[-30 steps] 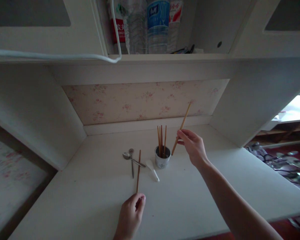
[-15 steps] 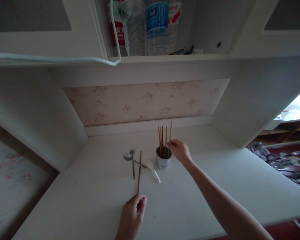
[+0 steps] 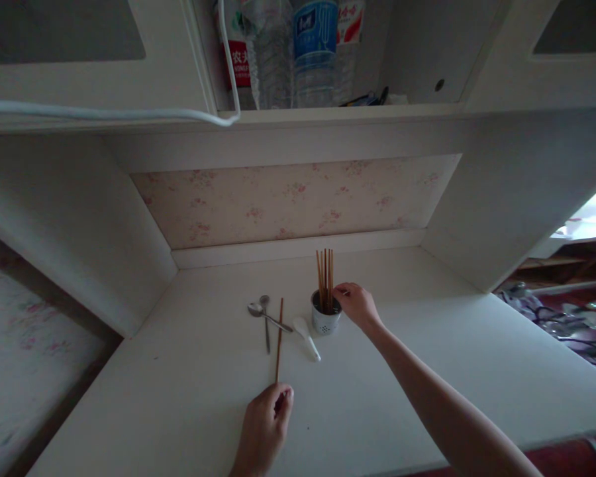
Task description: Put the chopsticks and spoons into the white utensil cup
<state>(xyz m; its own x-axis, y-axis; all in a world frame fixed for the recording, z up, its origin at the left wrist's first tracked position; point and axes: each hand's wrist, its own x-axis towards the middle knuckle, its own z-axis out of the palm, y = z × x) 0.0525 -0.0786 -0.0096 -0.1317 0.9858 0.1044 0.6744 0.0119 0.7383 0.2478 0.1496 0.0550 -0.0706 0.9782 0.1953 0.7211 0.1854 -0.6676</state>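
Left hand pinches chopstick; right hand at cup's right rim, fingers' grip unclear; best lower sticks gently, upright.

The right hand is bare, with slender fingers and a narrow wrist; its long, smooth forearm is bare too, widening toward the near right. The left hand is also bare, broad across the back.

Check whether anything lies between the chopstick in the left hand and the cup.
Yes. The white spoon lies between the chopstick and the cup, and a metal spoon's handle crosses the chopstick toward its far end. The right hand is at the cup's right side.
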